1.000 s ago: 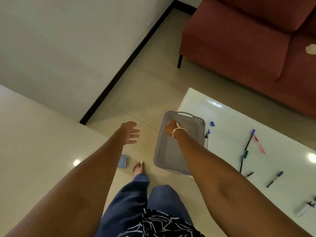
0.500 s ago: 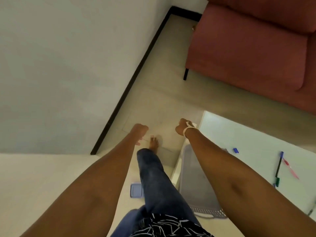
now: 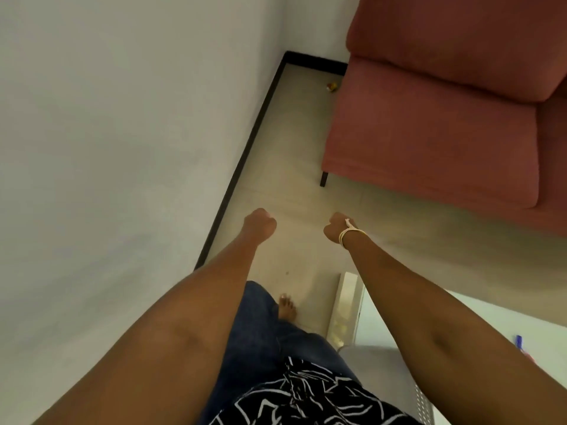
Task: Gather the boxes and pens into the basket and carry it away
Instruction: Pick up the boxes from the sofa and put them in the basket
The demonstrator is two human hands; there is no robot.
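- Basket [image 3: 383, 381]: we see its grey wall on the white table [image 3: 346, 305], under our right forearm.
- Left hand [image 3: 259, 223]: fingers curled into a fist, holding nothing, left of the basket.
- Right hand [image 3: 336, 227]: likewise fisted and empty, beyond the basket.
- Pen [image 3: 519, 340]: blue, right of the basket.

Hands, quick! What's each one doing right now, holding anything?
Left hand: fingers curled into a fist, holding nothing.
Right hand, with the pale cord bracelet at its wrist: fingers curled too, nothing visible in it.
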